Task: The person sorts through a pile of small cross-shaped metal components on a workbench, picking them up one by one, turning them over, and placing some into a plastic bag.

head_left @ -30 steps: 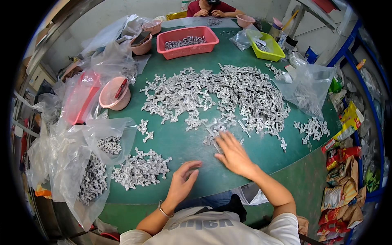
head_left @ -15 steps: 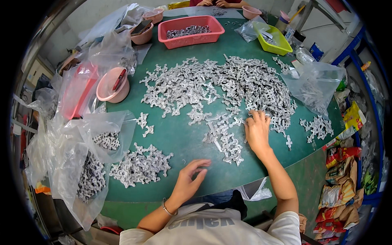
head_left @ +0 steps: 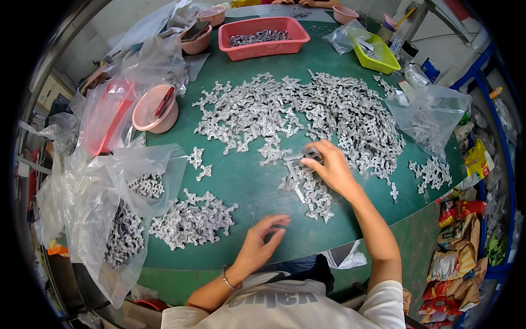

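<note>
Many grey, knobbly, lobed parts (head_left: 318, 202) lie by the right hand (head_left: 333, 166) (curled, hold unclear), the left hand (head_left: 256, 242) loosely parted

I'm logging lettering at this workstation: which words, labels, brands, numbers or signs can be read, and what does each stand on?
White shirt: large grey lettering across the front, clear enough to read, but I don't copy out wording.
Yellow package and red package at right: print too small or blurred.
Small grey parts on the table: no lettering can be made out.
</note>
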Tool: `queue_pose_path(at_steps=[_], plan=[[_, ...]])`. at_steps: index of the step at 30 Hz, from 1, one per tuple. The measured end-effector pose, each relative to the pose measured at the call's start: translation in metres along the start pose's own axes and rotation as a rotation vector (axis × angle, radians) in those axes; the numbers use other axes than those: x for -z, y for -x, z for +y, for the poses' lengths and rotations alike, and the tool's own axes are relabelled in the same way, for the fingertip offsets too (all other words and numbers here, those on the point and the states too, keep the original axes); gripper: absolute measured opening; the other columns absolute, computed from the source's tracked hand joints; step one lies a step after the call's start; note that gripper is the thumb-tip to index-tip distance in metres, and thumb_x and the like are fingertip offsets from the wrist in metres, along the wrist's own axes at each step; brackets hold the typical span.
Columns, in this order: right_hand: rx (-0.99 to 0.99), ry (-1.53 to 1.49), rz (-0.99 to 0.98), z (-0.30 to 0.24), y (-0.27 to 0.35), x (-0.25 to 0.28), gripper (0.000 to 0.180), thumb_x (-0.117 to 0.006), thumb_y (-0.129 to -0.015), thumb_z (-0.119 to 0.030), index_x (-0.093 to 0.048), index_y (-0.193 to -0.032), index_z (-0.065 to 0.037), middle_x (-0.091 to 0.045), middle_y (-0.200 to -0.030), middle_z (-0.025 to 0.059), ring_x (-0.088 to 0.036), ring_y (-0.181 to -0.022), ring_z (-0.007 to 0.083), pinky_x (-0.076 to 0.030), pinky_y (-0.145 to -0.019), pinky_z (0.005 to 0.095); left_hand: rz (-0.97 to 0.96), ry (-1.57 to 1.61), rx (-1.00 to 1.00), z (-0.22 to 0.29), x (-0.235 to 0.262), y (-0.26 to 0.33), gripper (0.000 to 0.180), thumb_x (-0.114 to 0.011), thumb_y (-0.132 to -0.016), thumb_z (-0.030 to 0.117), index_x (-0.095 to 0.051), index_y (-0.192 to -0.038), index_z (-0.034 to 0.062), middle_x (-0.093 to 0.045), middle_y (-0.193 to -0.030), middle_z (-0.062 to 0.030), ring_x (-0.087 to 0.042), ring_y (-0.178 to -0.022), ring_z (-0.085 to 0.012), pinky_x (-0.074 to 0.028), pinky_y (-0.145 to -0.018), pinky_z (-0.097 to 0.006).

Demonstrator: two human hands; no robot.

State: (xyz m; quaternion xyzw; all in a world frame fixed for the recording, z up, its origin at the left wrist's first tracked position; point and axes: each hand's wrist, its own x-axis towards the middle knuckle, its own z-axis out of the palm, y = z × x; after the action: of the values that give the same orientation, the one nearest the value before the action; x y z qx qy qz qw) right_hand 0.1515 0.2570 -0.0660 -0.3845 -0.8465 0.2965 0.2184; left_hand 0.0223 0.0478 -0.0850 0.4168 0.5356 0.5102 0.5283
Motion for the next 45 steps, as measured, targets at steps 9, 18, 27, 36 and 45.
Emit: queue_pose_path(at_steps=[9,18,27,36,45], plan=[[0.159,0.219,-0.123,0.01,-0.021,-0.028,0.019,-0.069,-0.072,-0.017,-0.064,-0.087,-0.007,-0.053,-0.082,0.0083,-0.055,-0.076,0.03,-0.043,-0.064,0.0388,-0.012,0.002,0.005,-0.001,0.003,0.003,0.029,-0.051,-0.086,0.0,-0.052,-0.115,-0.0009,-0.054,-0.109,-0.0095,-0.052,-0.104,-0.016,-0.041,-0.088,-0.027],[-0.318,-1.013,-0.024,0.007,-0.013,-0.008,0.019,-0.044,-0.094,-0.023,-0.053,-0.087,-0.007,-0.056,-0.074,0.0004,-0.037,-0.054,0.0018,-0.027,-0.045,0.0149,-0.037,0.002,0.016,0.002,0.004,0.004,0.029,-0.05,-0.086,0.001,-0.052,-0.115,-0.0007,-0.054,-0.11,-0.0092,-0.051,-0.105,-0.0156,-0.04,-0.089,-0.027],[-0.488,-1.22,-0.21,-0.035,0.03,-0.012,0.021,-0.054,-0.087,-0.009,-0.05,-0.106,-0.001,-0.061,-0.089,0.0104,-0.047,-0.05,0.0052,-0.026,-0.035,0.0161,0.054,0.219,-0.017,0.01,-0.005,-0.004,0.034,-0.048,-0.088,0.002,-0.043,-0.122,-0.0028,-0.055,-0.108,-0.0119,-0.053,-0.102,-0.0173,-0.043,-0.087,-0.029],[-0.348,-1.104,-0.324,-0.053,0.054,-0.009,0.027,-0.061,-0.08,-0.002,-0.052,-0.105,-0.001,-0.057,-0.08,0.0021,-0.043,-0.054,0.0022,-0.033,-0.048,0.0167,0.152,0.319,0.001,0.018,-0.009,-0.013,0.022,-0.052,-0.089,0.008,-0.056,-0.106,-0.0055,-0.061,-0.079,-0.0062,-0.057,-0.071,-0.0117,-0.047,-0.066,-0.023],[-0.175,-0.755,-0.305,-0.056,0.055,0.003,0.019,-0.071,-0.071,-0.005,-0.057,-0.084,-0.006,-0.034,-0.054,-0.0085,-0.029,-0.051,0.0012,-0.025,-0.047,0.0198,0.097,0.332,0.008,0.023,-0.009,-0.006,0.021,-0.052,-0.088,0.008,-0.058,-0.104,-0.0044,-0.058,-0.073,-0.0043,-0.054,-0.064,-0.0096,-0.045,-0.06,-0.022]])
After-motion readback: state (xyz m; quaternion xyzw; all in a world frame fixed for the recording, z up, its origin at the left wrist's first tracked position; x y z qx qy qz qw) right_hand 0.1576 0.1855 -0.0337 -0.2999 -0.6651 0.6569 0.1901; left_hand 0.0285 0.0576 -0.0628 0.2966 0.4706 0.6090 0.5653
